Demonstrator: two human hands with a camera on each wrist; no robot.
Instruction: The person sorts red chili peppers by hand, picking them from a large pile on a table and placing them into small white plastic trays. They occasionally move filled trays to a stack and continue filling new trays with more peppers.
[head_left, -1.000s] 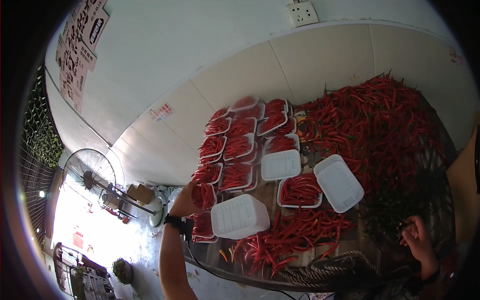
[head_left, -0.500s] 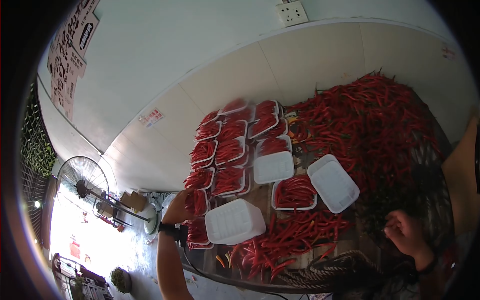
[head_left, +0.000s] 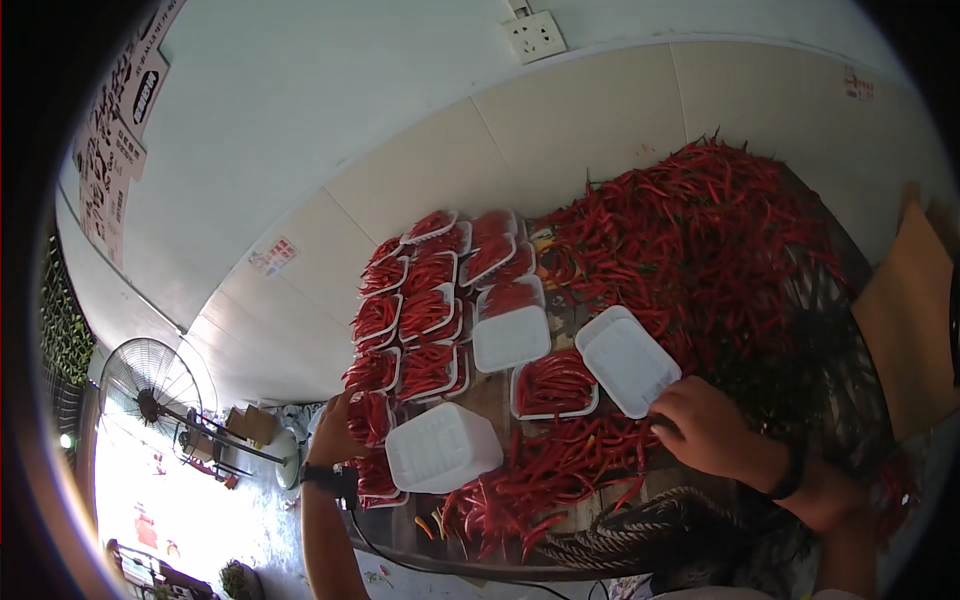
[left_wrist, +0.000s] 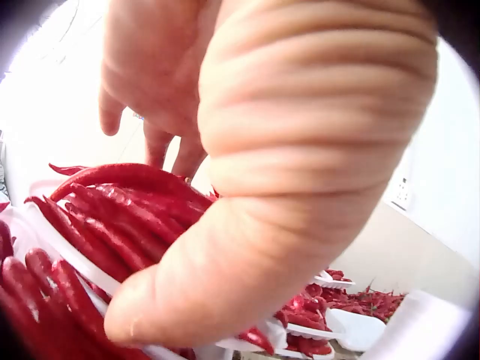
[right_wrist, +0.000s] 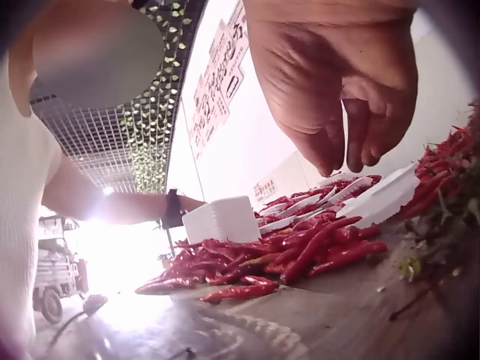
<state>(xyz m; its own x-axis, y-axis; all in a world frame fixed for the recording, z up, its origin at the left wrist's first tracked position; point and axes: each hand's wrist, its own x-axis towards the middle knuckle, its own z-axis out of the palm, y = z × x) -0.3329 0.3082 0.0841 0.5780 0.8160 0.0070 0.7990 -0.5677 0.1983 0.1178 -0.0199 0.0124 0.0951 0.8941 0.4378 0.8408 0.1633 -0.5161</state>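
My left hand is at the left edge of the table, holding a white tray of red chilies. In the left wrist view the thumb bends over the near rim of that tray, and the fingers reach down behind the chilies. My right hand hovers by the lower corner of an empty white tray, its fingers loosely bent. The right wrist view shows nothing in that hand. A filled tray sits beside the empty one, and loose chilies lie in front.
Rows of filled trays stand at the back left. A stack of white trays stands near my left hand, and another upturned white tray lies behind. A large chili heap covers the back right. Rope lies along the front edge.
My right hand has come from the right side to the empty tray's corner. The left hand stays at its tray. The head view has turned, shifting the scene leftward.
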